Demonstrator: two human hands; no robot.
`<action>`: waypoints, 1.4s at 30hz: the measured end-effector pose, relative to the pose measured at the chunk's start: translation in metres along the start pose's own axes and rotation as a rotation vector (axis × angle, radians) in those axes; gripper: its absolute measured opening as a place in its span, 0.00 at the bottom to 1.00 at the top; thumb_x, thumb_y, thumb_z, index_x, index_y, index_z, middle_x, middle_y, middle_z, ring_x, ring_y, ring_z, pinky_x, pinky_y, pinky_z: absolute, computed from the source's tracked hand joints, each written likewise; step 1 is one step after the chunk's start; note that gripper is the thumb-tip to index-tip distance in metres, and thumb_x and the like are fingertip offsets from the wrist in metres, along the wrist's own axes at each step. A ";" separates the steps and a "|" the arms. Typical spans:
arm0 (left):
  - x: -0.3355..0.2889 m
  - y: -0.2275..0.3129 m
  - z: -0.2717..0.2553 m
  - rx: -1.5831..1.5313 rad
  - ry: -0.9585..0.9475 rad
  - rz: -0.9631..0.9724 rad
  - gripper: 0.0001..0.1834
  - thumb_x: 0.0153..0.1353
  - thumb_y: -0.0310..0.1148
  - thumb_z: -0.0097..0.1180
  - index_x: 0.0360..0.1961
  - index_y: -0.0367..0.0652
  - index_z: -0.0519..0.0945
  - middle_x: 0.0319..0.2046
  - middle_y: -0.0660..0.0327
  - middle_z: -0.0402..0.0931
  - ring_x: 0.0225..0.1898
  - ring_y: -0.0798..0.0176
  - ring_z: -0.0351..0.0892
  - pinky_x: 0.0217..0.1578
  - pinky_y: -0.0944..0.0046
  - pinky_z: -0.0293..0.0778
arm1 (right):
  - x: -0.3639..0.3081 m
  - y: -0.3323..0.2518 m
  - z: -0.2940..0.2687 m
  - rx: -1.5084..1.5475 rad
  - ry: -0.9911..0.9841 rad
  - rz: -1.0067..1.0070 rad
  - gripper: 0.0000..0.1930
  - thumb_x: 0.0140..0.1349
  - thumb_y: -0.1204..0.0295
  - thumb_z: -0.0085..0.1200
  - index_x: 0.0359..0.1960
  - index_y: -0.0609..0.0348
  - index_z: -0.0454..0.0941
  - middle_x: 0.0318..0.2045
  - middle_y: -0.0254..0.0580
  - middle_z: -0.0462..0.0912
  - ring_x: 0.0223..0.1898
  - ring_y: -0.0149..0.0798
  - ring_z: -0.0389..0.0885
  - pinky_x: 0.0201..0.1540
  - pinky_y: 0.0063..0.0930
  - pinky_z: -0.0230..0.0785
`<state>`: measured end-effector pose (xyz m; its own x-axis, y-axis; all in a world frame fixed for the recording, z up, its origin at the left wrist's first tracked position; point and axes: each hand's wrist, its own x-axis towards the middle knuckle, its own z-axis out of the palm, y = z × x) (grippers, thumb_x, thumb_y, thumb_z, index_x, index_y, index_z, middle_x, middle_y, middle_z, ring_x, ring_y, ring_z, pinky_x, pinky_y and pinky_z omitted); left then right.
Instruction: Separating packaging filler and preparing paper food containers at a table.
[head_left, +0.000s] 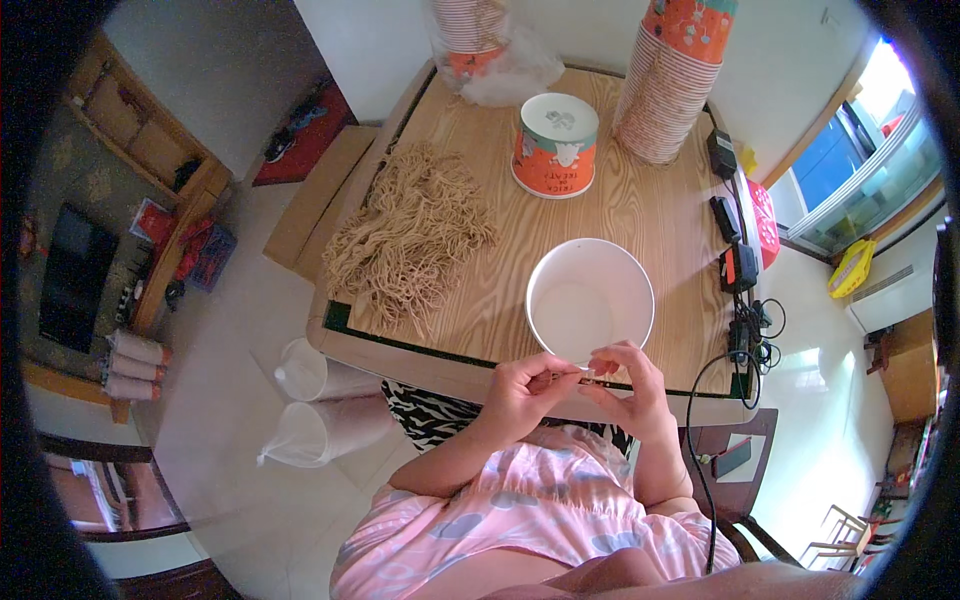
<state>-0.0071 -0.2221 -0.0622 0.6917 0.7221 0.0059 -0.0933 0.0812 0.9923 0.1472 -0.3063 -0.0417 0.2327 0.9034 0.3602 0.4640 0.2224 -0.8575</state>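
Observation:
A white paper bucket point(590, 300) stands on the wooden table point(480, 335) with its mouth up, right in front of me. At its near rim my left hand point(530, 390) is closed in a pinch. My right hand point(628, 388) meets it there, thumb and fingers bent toward each other around a small brownish bit too tiny to name. To the left of the bucket lies a loose heap of beige cords point(410, 235). Behind it, an orange and teal printed bucket point(556, 147) rests upside down, base up.
Tall stacks of nested buckets stand at the far right point(668, 90) and, in plastic wrap, far left point(468, 30). Power adapters point(738, 267) and black cables line the right edge. A cardboard box point(318, 205) and wrapped bucket stacks point(320, 432) are on the left floor.

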 end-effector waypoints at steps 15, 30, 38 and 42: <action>0.003 0.009 -0.002 0.101 -0.009 0.094 0.06 0.56 0.23 0.59 0.36 0.35 0.82 0.30 0.63 0.80 0.31 0.77 0.76 0.31 0.77 0.72 | 0.003 0.010 0.000 -0.190 -0.002 -0.157 0.04 0.53 0.77 0.56 0.29 0.62 0.74 0.27 0.44 0.75 0.29 0.45 0.74 0.30 0.33 0.67; 0.052 0.018 0.001 0.462 0.075 0.312 0.02 0.50 0.24 0.60 0.26 0.40 0.79 0.17 0.64 0.68 0.18 0.74 0.65 0.19 0.70 0.61 | 0.049 0.037 -0.022 -0.332 0.211 0.016 0.06 0.56 0.74 0.56 0.30 0.62 0.73 0.23 0.45 0.73 0.25 0.45 0.72 0.29 0.33 0.66; 0.094 0.008 -0.021 0.762 0.190 0.324 0.02 0.50 0.26 0.59 0.25 0.41 0.78 0.25 0.58 0.76 0.27 0.57 0.79 0.26 0.61 0.73 | 0.087 0.075 -0.045 -0.245 0.042 0.317 0.15 0.56 0.73 0.53 0.46 0.55 0.73 0.21 0.43 0.76 0.24 0.38 0.76 0.30 0.32 0.70; 0.095 0.014 -0.030 0.871 0.215 0.334 0.02 0.52 0.28 0.58 0.25 0.43 0.78 0.25 0.59 0.76 0.26 0.57 0.79 0.26 0.61 0.73 | 0.058 0.059 -0.023 -0.250 -0.033 0.337 0.21 0.55 0.74 0.49 0.54 0.53 0.67 0.21 0.47 0.76 0.25 0.45 0.78 0.31 0.37 0.70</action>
<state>0.0364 -0.1317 -0.0512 0.5713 0.7335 0.3682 0.3639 -0.6285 0.6874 0.2076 -0.2494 -0.0630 0.3810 0.9227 0.0593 0.5607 -0.1795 -0.8083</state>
